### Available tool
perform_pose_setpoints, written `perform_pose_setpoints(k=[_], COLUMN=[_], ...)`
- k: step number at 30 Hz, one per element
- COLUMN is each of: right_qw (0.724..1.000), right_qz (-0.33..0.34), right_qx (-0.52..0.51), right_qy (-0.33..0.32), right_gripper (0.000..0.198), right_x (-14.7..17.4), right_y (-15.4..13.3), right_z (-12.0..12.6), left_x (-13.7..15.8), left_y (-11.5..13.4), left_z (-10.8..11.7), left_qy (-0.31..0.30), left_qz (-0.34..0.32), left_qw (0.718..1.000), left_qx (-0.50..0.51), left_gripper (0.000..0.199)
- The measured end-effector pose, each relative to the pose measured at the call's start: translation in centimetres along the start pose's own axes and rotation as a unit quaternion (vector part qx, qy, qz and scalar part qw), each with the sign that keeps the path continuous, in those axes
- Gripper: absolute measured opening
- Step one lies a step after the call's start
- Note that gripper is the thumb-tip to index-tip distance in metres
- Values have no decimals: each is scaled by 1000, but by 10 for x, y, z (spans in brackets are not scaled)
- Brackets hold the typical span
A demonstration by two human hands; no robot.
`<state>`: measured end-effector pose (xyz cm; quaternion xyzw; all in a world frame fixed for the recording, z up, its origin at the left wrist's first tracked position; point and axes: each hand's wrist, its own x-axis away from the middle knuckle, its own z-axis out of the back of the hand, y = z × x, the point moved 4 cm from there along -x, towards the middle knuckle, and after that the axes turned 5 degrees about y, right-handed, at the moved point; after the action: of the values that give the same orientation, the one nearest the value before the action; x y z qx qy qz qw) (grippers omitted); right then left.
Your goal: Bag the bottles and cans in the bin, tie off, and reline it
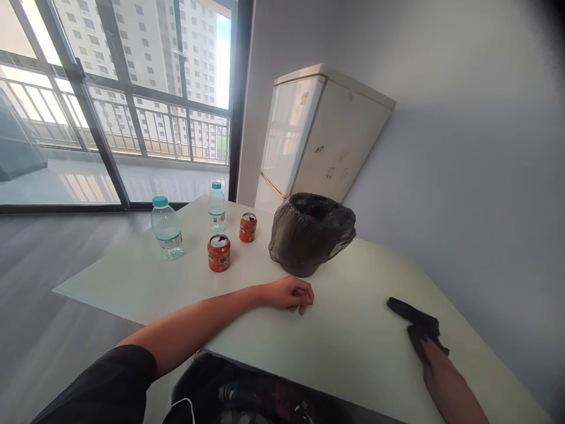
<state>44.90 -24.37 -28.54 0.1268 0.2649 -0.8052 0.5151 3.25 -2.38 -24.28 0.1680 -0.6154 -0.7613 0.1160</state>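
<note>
A wide glass window [154,103] stands between ten and eleven o'clock, taking the middle of the counter as the dial's centre and its far side as twelve. The pale counter [353,359] spreads below it, and a white fridge [344,135] with dark marks on its side rises beyond, between twelve and one. At one o'clock on the counter stands a bin covered by a dark bag [311,235], its mouth gathered open. The nearer clear bottle [166,229], teal-capped, is upright at ten o'clock; the farther bottle [216,206], also upright, is nearer eleven. Past three o'clock lies a bent, dark object [415,315], too blurred to identify. The hands are well apart: the right hand [432,350], toward four o'clock, has its fingers closed on the object's near end, while the left hand [292,293] rests near the centre, loosely curled, just beside the bin's base. Smallest are two orange cans, both upright: the nearer can [219,254] at ten, the farther can [248,229] at eleven.
</note>
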Motion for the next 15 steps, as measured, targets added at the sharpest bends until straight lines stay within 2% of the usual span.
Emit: perform_pose_setpoints(k=[3, 5, 8, 11, 13, 15], right_qw=[999, 999, 1000, 992, 984, 978], right_qz=[-7, -1, -3, -52, -94, -132], right_qx=[-6, 6, 23, -5, -37, -68], right_qy=[-32, -37, 20, 114, 146, 149], right_gripper=[59, 60, 63, 62, 59, 59], right_x=[6, 10, 12, 10, 6, -3], right_y=[-6, -19, -44, -61, -61, -52], right_z=[-15, -10, 16, 44, 55, 61], left_x=[0, 0, 1, 1, 1, 1], left_y=[0, 1, 4, 5, 5, 4], left_z=[-1, -1, -1, -1, 0, 0], left_qy=[-9, -13, -17, -18, -19, -20], left_qz=[2, 5, 12, 18, 21, 24], left_qw=[1000, 1000, 999, 999, 999, 999], left_qx=[-9, -17, -28, -26, -24, -22], left_gripper=[44, 41, 37, 36, 36, 36])
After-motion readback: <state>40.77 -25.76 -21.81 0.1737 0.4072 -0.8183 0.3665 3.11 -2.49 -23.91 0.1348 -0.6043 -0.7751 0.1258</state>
